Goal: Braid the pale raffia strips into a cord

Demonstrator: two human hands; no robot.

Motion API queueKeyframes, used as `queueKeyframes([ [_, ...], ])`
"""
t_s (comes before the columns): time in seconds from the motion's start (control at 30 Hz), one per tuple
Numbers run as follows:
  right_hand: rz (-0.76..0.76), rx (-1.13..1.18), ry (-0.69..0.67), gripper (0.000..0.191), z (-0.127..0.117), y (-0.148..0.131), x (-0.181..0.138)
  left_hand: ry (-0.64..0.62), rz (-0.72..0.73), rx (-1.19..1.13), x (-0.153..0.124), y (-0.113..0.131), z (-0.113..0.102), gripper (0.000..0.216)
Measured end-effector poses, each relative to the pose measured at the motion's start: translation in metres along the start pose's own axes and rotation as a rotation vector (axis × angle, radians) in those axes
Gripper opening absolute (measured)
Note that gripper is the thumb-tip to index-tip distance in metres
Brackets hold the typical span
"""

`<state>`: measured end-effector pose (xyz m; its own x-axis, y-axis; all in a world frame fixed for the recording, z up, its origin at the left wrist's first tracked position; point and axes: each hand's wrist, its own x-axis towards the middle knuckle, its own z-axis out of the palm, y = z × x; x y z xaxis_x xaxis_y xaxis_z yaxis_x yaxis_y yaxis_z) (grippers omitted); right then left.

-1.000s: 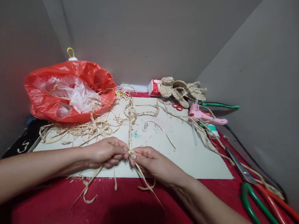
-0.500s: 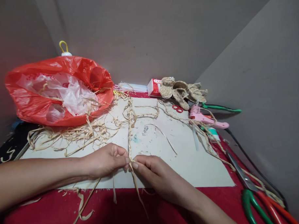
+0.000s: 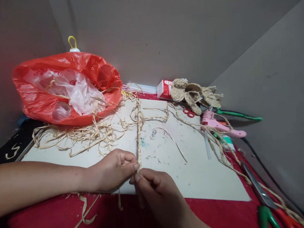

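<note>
A narrow raffia braid (image 3: 139, 137) runs straight toward me over a white board (image 3: 209, 178). My left hand (image 3: 114, 170) is closed, thumb and forefinger pinching the braid's near end. Right beside it, my right hand (image 3: 157, 188) pinches the raffia strands just below, its fingers curled and its thumb against the left fingertips. The strand tips under the right hand are mostly hidden. Left of the braid lies a tangle of loose raffia (image 3: 93, 136). More braided raffia cord (image 3: 182, 118) curves off to the right.
A red plastic bag (image 3: 67, 120) sits at the back left. At the right lie a pink glue gun (image 3: 217, 123), scissors (image 3: 260, 186) with green and red handles, and green-handled pliers (image 3: 239, 114). Woven pieces (image 3: 188, 92) rest by a red-and-white box (image 3: 164, 89). Red cloth (image 3: 210, 215) borders the board.
The view has shifted, so things appear farther right. My right hand has drawn in under the left, and the strands that hung below it are now mostly covered.
</note>
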<state>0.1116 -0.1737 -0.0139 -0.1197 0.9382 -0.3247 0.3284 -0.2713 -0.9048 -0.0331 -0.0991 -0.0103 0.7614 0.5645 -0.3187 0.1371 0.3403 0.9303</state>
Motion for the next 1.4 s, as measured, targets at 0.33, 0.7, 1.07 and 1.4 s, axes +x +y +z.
queueKeyframes([
  [0.33, -0.296, -0.669, 0.137, 0.032, -0.001, 0.004, -0.003, -0.009, -0.011, 0.009, -0.004, 0.001, 0.001, 0.036],
  [0.7, -0.467, -1.169, 0.109, 0.015, 0.011, 0.001, -0.004, 0.051, -0.093, -0.015, -0.002, 0.0, 0.005, 0.032],
  [1.07, -0.613, -0.26, 0.387, 0.029, -0.03, -0.007, -0.012, 0.021, -0.087, 0.01, -0.003, 0.002, -0.001, 0.034],
  [1.4, 0.098, 0.331, -0.205, 0.041, -0.024, -0.006, 0.012, -0.036, -0.048, -0.018, -0.004, 0.006, -0.002, 0.035],
])
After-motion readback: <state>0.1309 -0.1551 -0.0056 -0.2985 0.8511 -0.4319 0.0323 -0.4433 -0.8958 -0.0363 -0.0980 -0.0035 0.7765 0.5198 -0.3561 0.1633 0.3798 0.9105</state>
